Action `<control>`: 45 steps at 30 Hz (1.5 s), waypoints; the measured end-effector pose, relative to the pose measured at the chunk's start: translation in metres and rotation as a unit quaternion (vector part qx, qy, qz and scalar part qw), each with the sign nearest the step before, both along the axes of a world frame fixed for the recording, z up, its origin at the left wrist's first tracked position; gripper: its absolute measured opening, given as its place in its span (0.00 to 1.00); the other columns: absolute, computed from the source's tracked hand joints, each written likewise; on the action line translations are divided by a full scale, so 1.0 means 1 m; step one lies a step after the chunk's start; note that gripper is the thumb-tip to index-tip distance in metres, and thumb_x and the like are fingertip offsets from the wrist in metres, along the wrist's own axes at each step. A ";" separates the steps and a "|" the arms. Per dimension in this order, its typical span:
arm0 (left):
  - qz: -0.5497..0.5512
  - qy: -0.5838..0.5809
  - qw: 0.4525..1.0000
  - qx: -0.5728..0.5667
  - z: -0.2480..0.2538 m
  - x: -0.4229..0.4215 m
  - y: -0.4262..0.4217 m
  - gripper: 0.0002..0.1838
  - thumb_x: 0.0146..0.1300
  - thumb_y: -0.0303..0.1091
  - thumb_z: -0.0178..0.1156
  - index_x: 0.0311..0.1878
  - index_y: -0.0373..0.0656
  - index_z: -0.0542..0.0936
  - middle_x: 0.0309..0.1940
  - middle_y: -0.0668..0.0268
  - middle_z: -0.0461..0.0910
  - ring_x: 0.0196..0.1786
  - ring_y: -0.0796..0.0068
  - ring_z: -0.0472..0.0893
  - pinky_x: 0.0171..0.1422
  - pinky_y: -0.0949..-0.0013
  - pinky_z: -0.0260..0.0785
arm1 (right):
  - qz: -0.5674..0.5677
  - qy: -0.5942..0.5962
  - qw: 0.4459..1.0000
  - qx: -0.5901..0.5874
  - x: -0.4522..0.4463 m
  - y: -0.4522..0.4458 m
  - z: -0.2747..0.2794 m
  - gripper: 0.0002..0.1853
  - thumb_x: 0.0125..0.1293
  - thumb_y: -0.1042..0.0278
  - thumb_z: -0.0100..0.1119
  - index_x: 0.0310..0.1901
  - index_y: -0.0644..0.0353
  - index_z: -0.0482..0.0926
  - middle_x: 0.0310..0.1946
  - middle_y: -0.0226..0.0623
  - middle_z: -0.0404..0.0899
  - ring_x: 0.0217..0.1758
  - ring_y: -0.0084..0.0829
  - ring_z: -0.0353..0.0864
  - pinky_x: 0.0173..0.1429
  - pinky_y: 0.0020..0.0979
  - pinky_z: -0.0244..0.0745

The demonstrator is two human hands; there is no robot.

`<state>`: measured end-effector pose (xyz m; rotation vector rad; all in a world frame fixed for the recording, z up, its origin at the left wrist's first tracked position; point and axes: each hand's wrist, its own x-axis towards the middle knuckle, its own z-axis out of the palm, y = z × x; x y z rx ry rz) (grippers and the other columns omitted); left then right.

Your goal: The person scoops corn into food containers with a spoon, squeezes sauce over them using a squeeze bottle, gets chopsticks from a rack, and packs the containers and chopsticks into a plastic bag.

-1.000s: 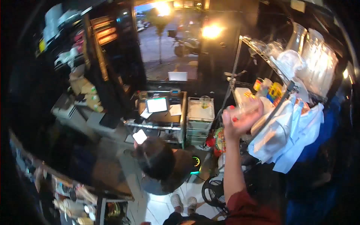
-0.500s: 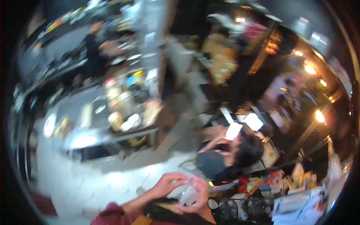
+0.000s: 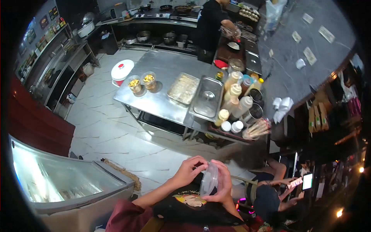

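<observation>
In front of my apron, my right hand (image 3: 223, 185) holds round translucent plastic lids (image 3: 209, 179), tilted nearly on edge; whether it is one or a small stack I cannot tell. The fingers of my left hand (image 3: 190, 171) pinch at the upper edge. On the steel table (image 3: 154, 110) ahead stand two clear cups (image 3: 135, 86) with yellow pieces on top. Beside them are a tray (image 3: 184, 89) with a pale, floury layer and a steel pan (image 3: 207, 97).
Squeeze bottles (image 3: 234, 92) and a bundle of wooden sticks (image 3: 256, 128) crowd the table's right end. A glass-topped freezer (image 3: 73, 179) stands at lower left. One person (image 3: 208, 27) works near the stove; another (image 3: 267, 201) sits at lower right with a phone.
My view has swung to the right and steadied, bringing the steel table to the middle and the freezer into sight. Both hands stay at the plastic lids.
</observation>
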<state>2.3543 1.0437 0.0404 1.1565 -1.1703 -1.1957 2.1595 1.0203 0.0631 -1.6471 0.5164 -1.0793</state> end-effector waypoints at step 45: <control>0.058 -0.588 0.801 0.097 -0.147 0.625 -0.288 0.41 0.72 0.40 0.63 0.87 0.63 0.61 0.84 0.44 0.57 0.84 0.29 0.56 0.80 0.22 0.52 | 0.124 0.505 0.830 -0.202 0.639 -0.435 -0.173 0.54 0.40 0.54 0.85 0.76 0.43 0.73 0.75 0.44 0.67 0.80 0.50 0.64 0.76 0.54 0.70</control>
